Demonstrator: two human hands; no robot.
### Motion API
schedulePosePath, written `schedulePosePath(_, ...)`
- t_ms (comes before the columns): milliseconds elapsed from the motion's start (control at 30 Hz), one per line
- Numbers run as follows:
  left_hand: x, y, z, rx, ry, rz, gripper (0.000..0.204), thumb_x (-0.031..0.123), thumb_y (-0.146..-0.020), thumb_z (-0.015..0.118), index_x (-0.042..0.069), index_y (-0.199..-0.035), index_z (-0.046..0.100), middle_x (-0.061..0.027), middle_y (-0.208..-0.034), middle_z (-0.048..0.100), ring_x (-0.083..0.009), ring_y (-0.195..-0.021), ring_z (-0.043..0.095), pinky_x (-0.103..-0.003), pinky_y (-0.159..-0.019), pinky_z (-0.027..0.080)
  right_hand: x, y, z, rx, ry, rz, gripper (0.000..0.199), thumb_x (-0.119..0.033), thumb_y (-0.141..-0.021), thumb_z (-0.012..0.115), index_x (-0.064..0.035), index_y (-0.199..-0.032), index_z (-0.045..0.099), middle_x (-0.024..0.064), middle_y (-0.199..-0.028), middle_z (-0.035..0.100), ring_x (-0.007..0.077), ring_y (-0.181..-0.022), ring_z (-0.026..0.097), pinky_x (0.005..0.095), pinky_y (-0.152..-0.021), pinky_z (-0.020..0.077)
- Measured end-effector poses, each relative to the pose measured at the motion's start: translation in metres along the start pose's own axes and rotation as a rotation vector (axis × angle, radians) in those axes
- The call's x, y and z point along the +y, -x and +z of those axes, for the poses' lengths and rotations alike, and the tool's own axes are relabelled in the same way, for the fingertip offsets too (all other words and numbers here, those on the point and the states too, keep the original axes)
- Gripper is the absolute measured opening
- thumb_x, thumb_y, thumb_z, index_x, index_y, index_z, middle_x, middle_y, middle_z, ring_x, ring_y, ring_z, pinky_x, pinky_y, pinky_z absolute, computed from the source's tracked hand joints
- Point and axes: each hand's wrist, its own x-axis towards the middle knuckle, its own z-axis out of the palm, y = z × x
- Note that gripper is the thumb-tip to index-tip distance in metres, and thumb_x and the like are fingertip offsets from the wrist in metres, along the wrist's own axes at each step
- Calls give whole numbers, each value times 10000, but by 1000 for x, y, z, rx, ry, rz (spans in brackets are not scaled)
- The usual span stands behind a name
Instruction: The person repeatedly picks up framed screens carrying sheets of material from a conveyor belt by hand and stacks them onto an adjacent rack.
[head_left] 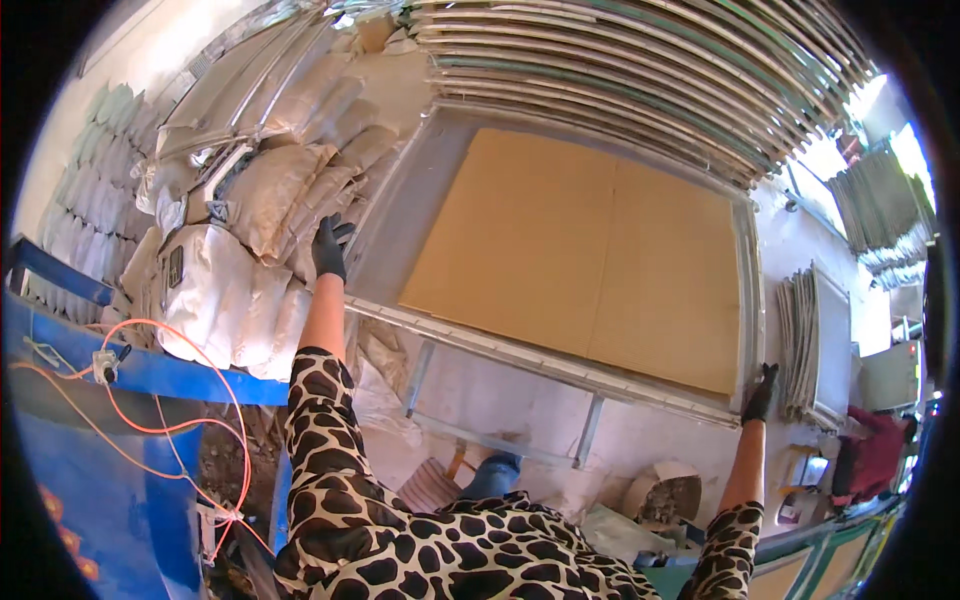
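Note:
A large rectangular mesh screen frame (520, 340) lies before me, with a big brown cardboard sheet (560, 240) flat on its mesh. A crease runs across the sheet. My left hand (330, 250), in a dark glove, is beside the frame's left edge, its fingers stretched and apart. At the front right corner, my right hand (762, 393), gloved the same way, has its fingers extended along the frame's outer side. Whether either hand touches the frame cannot be made out. Both arms reach forward, spread wide.
A stack of similar frames (640, 70) rises behind. Filled sacks (215, 290) are piled at left, near a blue machine (90, 450) with orange hoses (240, 430). More frames (820, 340) lean at right; a person in dark red (875, 455) is beyond. Metal legs (590, 430) show below.

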Motion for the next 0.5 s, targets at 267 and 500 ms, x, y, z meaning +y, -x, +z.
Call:
schedulePosePath(267,-8,-3,30,-189,-79,-34,413,315,-862,406,37,-1156,486,-139,-1029,576,-192,-925,546,-298,-834,394,15,-8,-43,21,593,-215,511,-385,-886,364,-38,-1260,391,85,-1266,419,196,-1133,396,300,-948,297)
schedulePosePath(500,-11,-16,-129,-329,-345,-168,511,277,-820,508,127,-1288,366,-38,-1279,410,-216,-1157,398,-374,-939,303,9,41,-17,234,928,-424,304,-327,-821,440,-78,-902,592,168,-915,579,340,-864,541,401,-725,421)
